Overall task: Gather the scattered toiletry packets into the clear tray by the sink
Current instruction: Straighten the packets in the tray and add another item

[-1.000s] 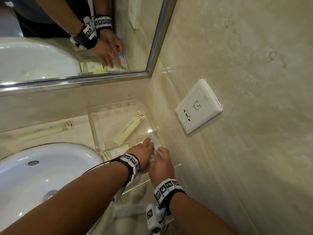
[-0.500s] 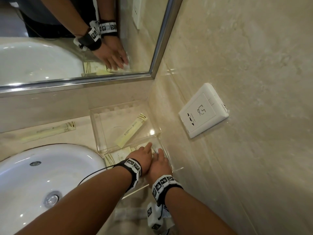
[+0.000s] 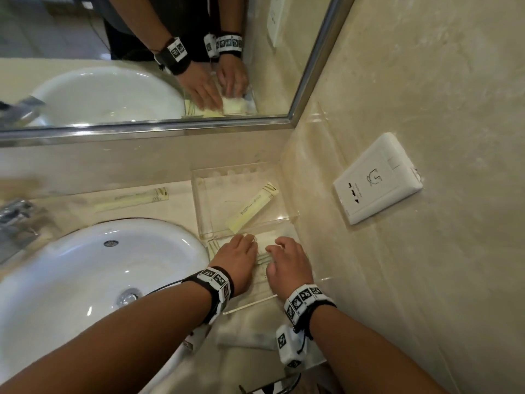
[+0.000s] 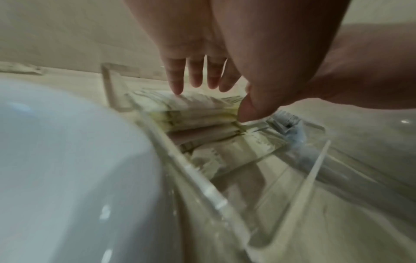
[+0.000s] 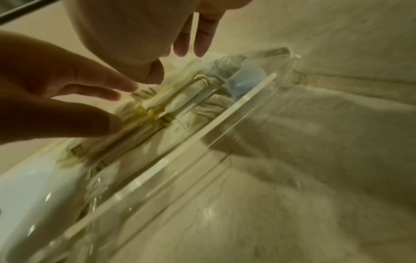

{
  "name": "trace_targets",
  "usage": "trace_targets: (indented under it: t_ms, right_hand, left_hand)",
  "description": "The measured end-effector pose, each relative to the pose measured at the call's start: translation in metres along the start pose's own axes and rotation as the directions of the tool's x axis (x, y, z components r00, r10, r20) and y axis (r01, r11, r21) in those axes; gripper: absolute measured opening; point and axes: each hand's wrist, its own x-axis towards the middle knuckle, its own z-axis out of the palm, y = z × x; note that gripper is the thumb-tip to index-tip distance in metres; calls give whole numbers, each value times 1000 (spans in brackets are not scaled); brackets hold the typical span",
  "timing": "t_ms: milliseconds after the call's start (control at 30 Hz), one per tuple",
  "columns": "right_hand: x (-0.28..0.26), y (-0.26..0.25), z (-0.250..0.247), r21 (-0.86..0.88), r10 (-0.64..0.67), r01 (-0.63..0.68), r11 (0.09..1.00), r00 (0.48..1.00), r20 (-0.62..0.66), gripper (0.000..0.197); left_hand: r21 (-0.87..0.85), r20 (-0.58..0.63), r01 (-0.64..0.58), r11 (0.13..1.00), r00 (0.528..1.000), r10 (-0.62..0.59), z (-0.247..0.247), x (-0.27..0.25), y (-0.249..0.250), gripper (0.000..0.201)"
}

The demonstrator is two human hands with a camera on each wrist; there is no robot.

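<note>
A stack of pale yellow toiletry packets (image 3: 264,248) lies in the near part of the clear tray (image 3: 250,304), right of the sink. My left hand (image 3: 241,248) and right hand (image 3: 284,251) rest side by side on the stack. In the left wrist view the left hand (image 4: 216,92) has straight fingers and its thumb tip on the packets (image 4: 198,113). In the right wrist view the right hand (image 5: 180,58) also has straight fingers, with its thumb on the packets (image 5: 175,106). One long yellow packet (image 3: 252,206) lies aslant in the far part. Another long packet (image 3: 130,197) lies on the counter behind the sink.
The white sink (image 3: 85,280) fills the left, with a metal tap (image 3: 17,220) at its edge. A mirror (image 3: 142,66) stands behind the counter and a wall socket (image 3: 375,177) sits on the right wall. A whitish packet (image 3: 247,339) lies in front of the tray.
The two hands have drawn a little apart over the stack, so packets now show between them. The left fingers have pulled back from the tray's inner wall.
</note>
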Motion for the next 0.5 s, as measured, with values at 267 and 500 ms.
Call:
trace_targets:
  t_ms: [267, 500]
  right_hand:
    - [4, -9, 18, -184, -27, 93, 978, 944, 330, 79]
    - [8, -1, 28, -232, -46, 141, 962, 927, 372, 79]
  left_hand:
    - [109, 191, 109, 988, 973, -128, 25, -27, -9, 79]
    - [155, 249, 128, 980, 955, -164, 30, -25, -3, 72]
